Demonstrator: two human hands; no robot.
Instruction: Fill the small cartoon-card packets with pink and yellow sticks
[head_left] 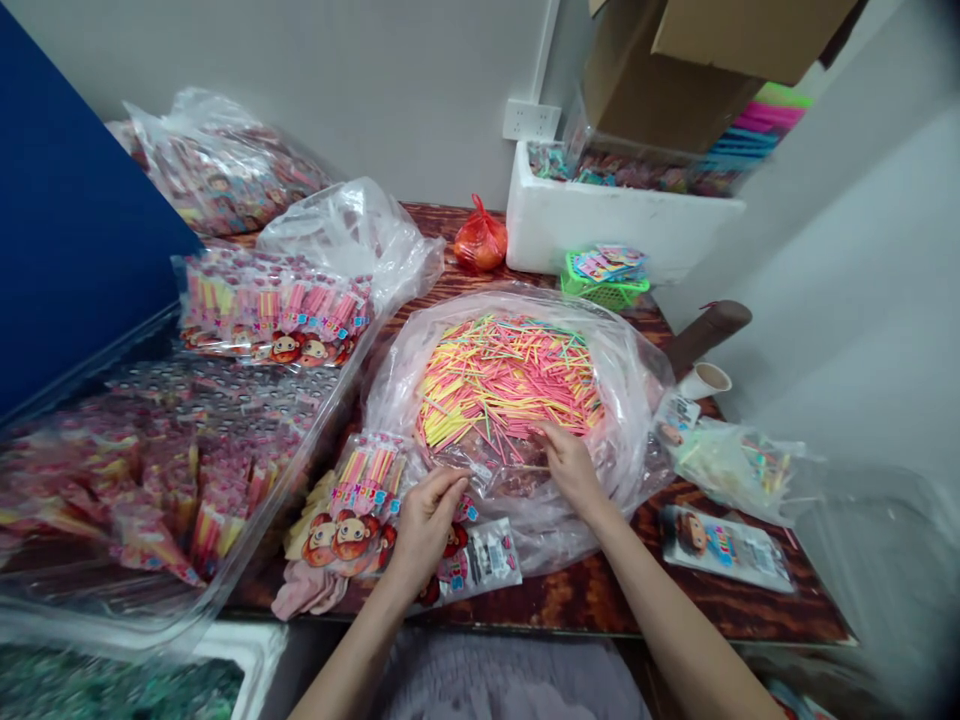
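Observation:
A big clear plastic bag lies open on the table, with a heap of thin pink, yellow and green sticks inside. My right hand reaches into the bag at the near edge of the heap, its fingers curled down among the sticks. My left hand rests at the bag's near rim, fingers bent and pinching a small clear packet with a cartoon face. A stack of filled packets lies just left of that hand.
A large clear bin of filled packets takes up the left. More packets lie at the right. A white foam box, a green basket, a red bag and a paper cup stand behind.

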